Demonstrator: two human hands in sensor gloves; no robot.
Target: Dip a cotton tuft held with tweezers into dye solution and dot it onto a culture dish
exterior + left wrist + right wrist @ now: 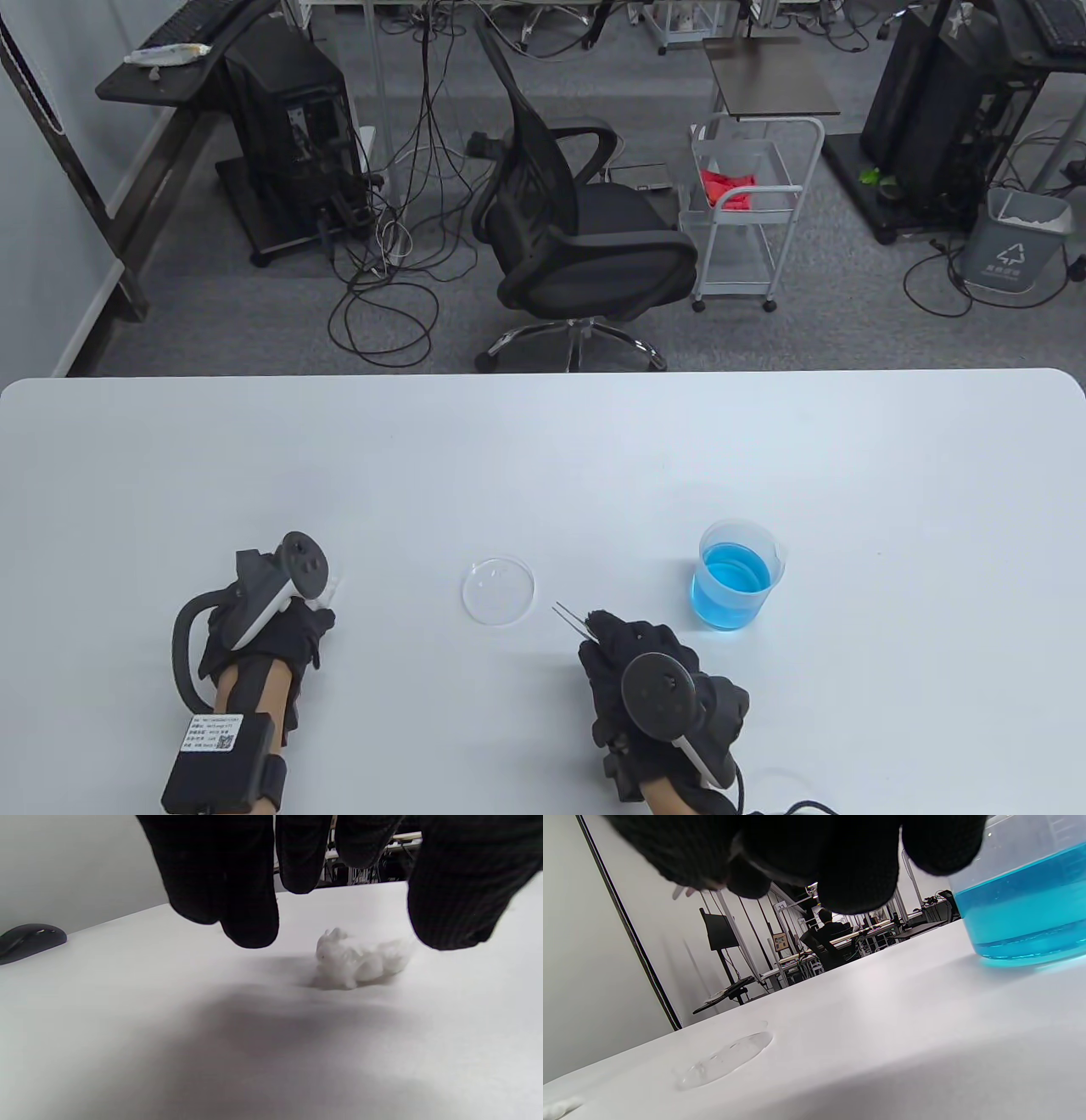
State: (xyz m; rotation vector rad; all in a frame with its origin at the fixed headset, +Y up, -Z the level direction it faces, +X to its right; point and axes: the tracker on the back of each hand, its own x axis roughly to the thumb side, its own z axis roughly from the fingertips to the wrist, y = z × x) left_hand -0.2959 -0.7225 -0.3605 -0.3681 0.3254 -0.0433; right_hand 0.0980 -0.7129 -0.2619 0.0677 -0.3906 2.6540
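My right hand (632, 649) grips metal tweezers (570, 619); their empty tips point up-left toward a clear culture dish (499, 590), which also shows in the right wrist view (725, 1058). A beaker of blue dye (735, 576) stands just right of that hand and fills the right wrist view's upper right (1022, 899). My left hand (297, 624) hovers at the table's left with fingers (237, 899) spread above a white cotton tuft (360, 959) lying on the table, not touching it. The tuft peeks out by the left hand in the table view (333, 587).
The white table (543, 458) spreads wide behind the objects. A dark rounded object (29, 940) lies at the far left of the left wrist view. An office chair (577, 229) and a cart (751, 212) stand beyond the table's far edge.
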